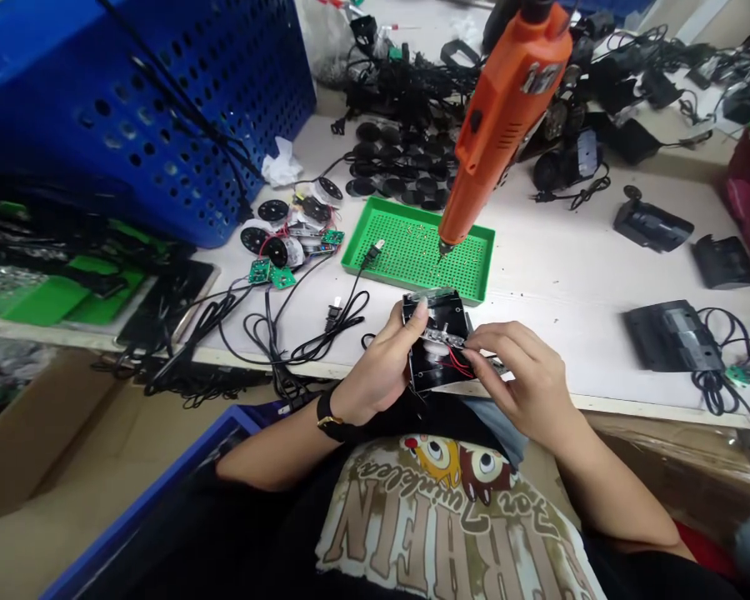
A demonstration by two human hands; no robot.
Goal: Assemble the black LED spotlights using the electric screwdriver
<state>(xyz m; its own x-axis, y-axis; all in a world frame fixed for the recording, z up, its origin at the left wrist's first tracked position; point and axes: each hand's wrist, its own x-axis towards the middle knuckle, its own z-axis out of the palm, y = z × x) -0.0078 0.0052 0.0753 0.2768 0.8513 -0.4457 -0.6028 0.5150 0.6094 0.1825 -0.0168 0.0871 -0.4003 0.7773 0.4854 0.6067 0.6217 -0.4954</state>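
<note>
Gripping the black housing [453, 312] by its nine-o'clock edge, the left hand [378, 362] lays its thumb over the rim; the right hand [525, 375] (fingertips nearly meeting) pinches the clear strip [442, 337] at three o'clock. Forearms converge from eight and four o'clock, the housing at six o'clock from the green tray [488, 267].

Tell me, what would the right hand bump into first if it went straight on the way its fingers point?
Probably the black case, held in the left hand. The right hand has its fingers right at the case's edge, though depth is unclear.
</note>
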